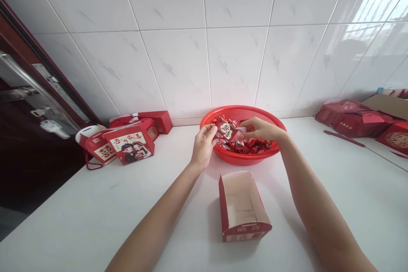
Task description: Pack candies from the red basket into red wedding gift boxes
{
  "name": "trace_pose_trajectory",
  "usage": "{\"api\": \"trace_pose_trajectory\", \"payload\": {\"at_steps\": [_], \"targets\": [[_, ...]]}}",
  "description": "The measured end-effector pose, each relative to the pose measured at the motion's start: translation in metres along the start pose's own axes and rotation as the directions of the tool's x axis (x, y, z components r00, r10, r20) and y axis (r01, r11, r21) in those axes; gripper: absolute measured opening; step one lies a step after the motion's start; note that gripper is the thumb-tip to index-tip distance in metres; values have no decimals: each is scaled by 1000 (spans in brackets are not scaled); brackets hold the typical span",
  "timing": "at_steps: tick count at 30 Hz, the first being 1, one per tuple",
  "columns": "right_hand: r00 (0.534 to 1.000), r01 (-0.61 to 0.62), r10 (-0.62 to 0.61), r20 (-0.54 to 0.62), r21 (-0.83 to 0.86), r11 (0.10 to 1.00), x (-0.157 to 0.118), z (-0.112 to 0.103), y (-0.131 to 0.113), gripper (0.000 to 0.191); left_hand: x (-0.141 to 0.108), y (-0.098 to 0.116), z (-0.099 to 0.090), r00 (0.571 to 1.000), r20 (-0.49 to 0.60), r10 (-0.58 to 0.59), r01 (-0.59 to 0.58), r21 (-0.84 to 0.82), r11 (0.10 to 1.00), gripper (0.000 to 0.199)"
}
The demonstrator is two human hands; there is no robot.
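Note:
A red plastic basket [244, 160] holding many red-wrapped sweets [240, 145] stands against the tiled wall. Over its left part, my left hand [205, 142] pinches a dark red packet [227, 130] with cream lettering. My right hand [259, 131] is over the basket's middle, its fingers closed on a pale pink packet [241, 131] beside the red one. Nearer to me, an open red box [244, 204] with a cream inside stands on the white table, with nothing in it.
Several red gift boxes [129, 144] stand at the left, near a dark door [28, 148] with keys in its lock. More red boxes [353, 119] lie at the right by the wall, with a dark red strip [344, 138] in front.

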State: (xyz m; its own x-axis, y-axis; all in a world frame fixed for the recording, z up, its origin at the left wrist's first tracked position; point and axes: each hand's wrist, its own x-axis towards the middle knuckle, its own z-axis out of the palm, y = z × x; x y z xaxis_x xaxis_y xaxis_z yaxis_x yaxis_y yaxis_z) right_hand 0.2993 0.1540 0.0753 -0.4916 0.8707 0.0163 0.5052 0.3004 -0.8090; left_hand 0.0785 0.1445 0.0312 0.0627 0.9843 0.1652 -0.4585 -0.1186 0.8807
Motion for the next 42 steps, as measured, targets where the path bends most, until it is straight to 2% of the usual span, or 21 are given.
{"api": "trace_pose_trajectory", "payload": {"at_steps": [4,6,10,13,16,20,25,34,38,42], "targets": [[1000,17,-16,18,-69,998,1,0,0,31,0,0,0,1000,5,2,-2,15,1000,22],[999,40,-42,-21,-93,995,0,-1,-2,33,-1,0,1,1000,11,8,-9,25,1000,22],[985,125,-122,-123,10,992,-4,1,-12,47,-1,0,1,1000,13,17,-18,41,999,26],[983,174,-170,-74,47,984,-4,6,-21,44,-2,0,1,999,22,31,-33,58,998,30],[986,162,-162,-26,18,987,-1,14,-27,40,-3,-1,1,998,32,56,-58,81,995,34],[985,153,-151,-83,21,988,5,22,-28,33,-4,-1,0,993,66,98,-105,127,986,37],[971,203,-189,-144,94,975,10,26,-25,26,-3,-3,-1,988,105,114,-131,177,976,37],[961,220,-194,-197,119,968,6,22,-27,22,-1,-2,0,993,109,49,-54,48,997,26],[965,189,-160,-206,126,974,2,18,-29,25,0,-4,-2,991,114,77,-87,87,992,25],[971,165,-140,-195,117,979,1,17,-28,29,0,-4,-4,985,149,85,-108,153,982,35]]}}
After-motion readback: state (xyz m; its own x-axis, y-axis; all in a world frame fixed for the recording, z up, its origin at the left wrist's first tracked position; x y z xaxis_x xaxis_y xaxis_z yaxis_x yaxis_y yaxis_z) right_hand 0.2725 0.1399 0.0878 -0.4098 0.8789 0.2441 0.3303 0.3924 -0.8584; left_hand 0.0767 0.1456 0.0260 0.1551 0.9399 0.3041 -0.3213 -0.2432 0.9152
